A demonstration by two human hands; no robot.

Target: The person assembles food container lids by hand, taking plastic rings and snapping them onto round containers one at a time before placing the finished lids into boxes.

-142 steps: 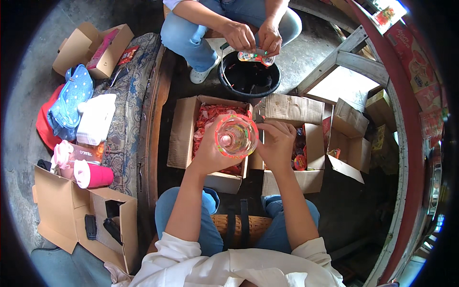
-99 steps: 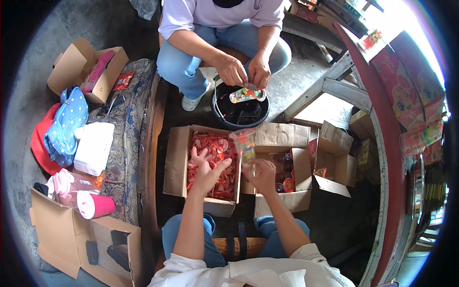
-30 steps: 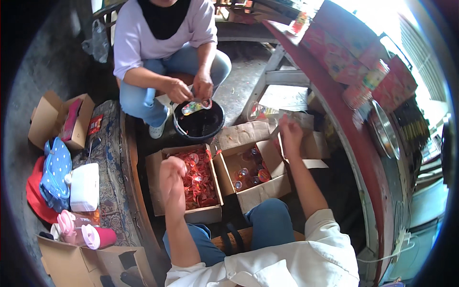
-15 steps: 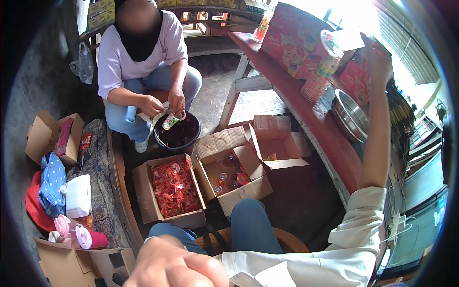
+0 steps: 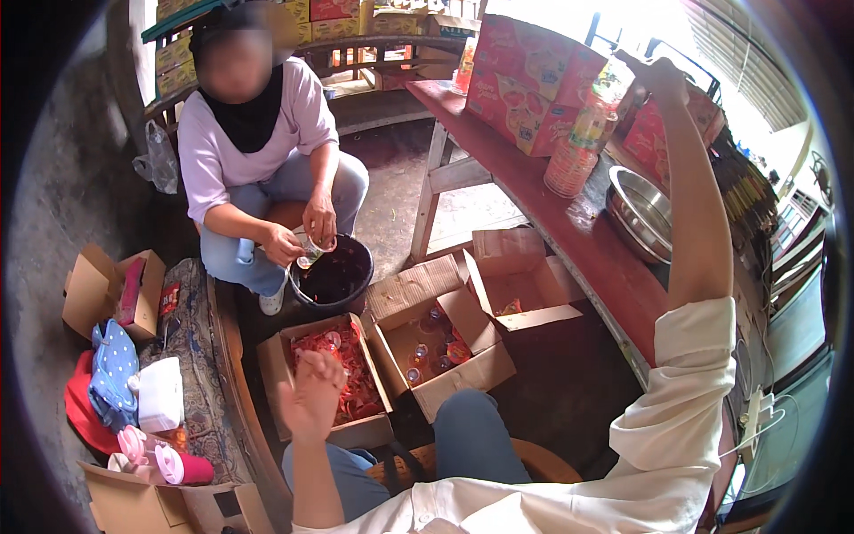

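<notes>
My right hand (image 5: 665,84) is stretched far out over the red bench. Its fingers are closed at the rim of a clear printed plastic cup (image 5: 612,82) on top of a tall cup stack (image 5: 576,160); glare blurs the contact. My left hand (image 5: 313,396) hovers over a carton (image 5: 363,432) of red wrappers or small red packets (image 5: 360,383). Its fingers are loosely bent and apart, with nothing visible in them. Beside that carton, another carton (image 5: 480,365) holds several clear cups (image 5: 436,316) with something red.
Across from me a seated person (image 5: 267,151) handles a printed cup (image 5: 311,254) over a black bucket (image 5: 334,294). On the bench (image 5: 525,178) stand pink cartons (image 5: 525,84) and a steel bowl (image 5: 640,209). A third carton (image 5: 543,316) sits under it. Bags and tumblers (image 5: 187,465) lie left.
My left hand has moved from close to the camera to over the red-filled carton. My right hand has shifted left to the cup stack's top. The other person's cup is lower over the bucket.
</notes>
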